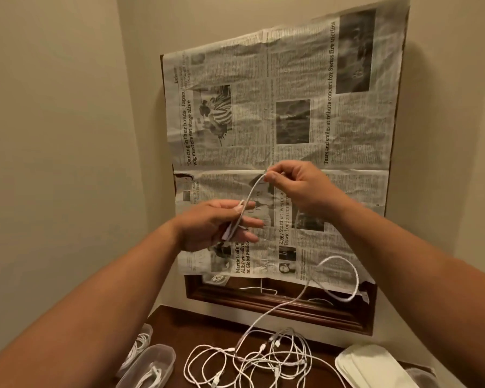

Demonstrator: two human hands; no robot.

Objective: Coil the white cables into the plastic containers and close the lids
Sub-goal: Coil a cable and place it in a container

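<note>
Early days: left hand [219,225] and right hand [297,183] pinch one white cable [252,194], two containers [151,365] loaded but lidless, big pile [263,357] waiting

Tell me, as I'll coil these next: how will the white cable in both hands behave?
Probably floppy: the white cable sags in a loop below the right hand. Likely light: a pinch holds it. May snag the cable pile.
</note>
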